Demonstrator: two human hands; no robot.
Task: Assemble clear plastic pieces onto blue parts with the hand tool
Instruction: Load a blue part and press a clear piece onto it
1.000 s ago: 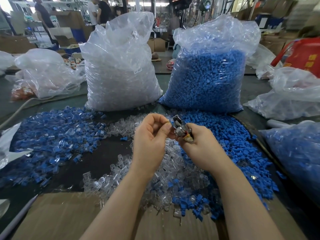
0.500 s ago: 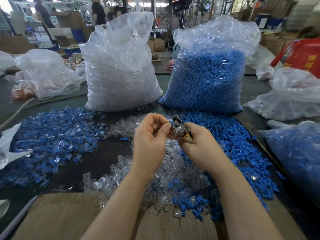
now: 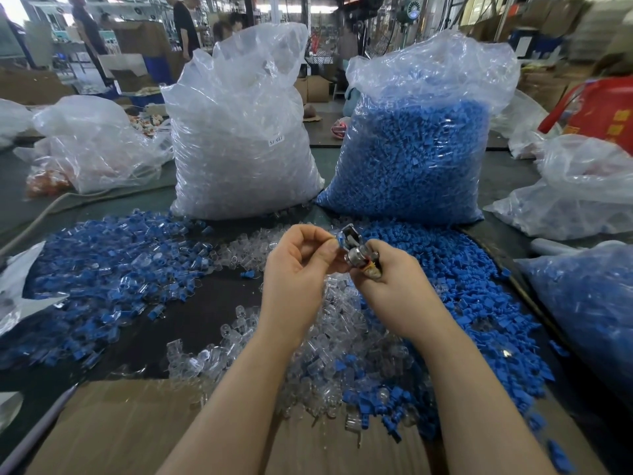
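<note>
The left hand (image 3: 301, 269) pinches a blue part (image 3: 339, 239) at the hand tool (image 3: 358, 252), which the right hand (image 3: 394, 286) grips. Loose clear pieces (image 3: 329, 354) lie heaped beneath.

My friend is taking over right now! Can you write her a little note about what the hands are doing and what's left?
Left hand pinches a blue part at the tool's head. Right hand grips the tool. Loose clear pieces lie under the hands, loose blue parts to the right, joined pieces piled left. Left to do: plenty, and two full bags behind.
</note>
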